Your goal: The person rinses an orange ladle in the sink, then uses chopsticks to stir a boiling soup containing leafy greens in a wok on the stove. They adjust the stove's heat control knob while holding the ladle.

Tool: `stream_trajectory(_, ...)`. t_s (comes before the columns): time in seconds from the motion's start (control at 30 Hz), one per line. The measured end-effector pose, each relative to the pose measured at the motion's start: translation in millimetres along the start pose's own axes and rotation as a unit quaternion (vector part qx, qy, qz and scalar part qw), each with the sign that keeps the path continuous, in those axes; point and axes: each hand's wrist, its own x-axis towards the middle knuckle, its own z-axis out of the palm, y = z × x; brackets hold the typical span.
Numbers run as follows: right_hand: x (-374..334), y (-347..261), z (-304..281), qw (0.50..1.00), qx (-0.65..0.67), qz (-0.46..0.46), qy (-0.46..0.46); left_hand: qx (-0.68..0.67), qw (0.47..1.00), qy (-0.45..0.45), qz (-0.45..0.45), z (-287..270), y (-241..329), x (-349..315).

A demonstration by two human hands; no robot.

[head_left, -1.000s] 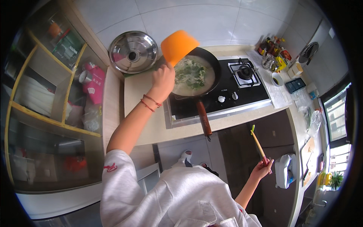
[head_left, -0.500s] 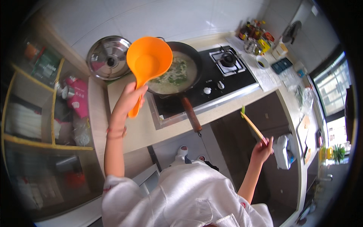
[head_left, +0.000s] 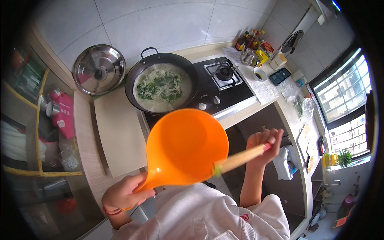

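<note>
My left hand (head_left: 125,193) is closed around the handle of a large orange water ladle (head_left: 186,140). The ladle is lifted close in front of my chest, and its smooth inside faces up toward me. In my right hand (head_left: 265,146) is a pair of wooden chopsticks (head_left: 244,158) with red ends. Their tips grip a small green bit of vegetable (head_left: 217,169) at the ladle's lower right rim. Beyond the ladle, a black wok (head_left: 192,76) sits on the stove, holding pale broth with leafy greens (head_left: 160,86); its long handle is hidden.
A steel lid (head_left: 100,68) leans against the wall left of the wok. Right of it are the black gas hob (head_left: 206,98) with a bare burner (head_left: 224,73), a small bowl of dark liquid (head_left: 260,75) and several bottles (head_left: 250,40). Open shelves (head_left: 40,120) stand at the left.
The ladle has come from over the wok's left side down toward my chest, in my left hand. My right hand has brought the chopsticks and green bit leftward to the ladle's rim.
</note>
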Motion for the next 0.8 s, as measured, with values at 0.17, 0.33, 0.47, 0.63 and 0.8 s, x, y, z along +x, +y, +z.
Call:
stream_trajectory(0.17,4,-19,29,0.967,0.092,-0.062,-0.231,0.154,0.987,-0.038,0.028,-7,3,-21)
stream_trajectory(0.33,1,-25,33,0.949,0.138,-0.061,-0.275,0.246,0.958,-0.108,0.099,-15,0,-25)
stream_trajectory(0.47,-1,-32,28,0.944,0.125,-0.061,-0.299,0.222,0.956,-0.138,0.133,-15,0,-19)
stream_trajectory(0.63,-2,-31,26,0.937,0.135,-0.067,-0.316,0.234,0.950,-0.160,0.134,-14,-1,-20)
stream_trajectory(0.8,-5,-29,36,0.945,0.154,-0.069,-0.281,0.238,0.944,-0.168,0.154,-12,-7,-18)
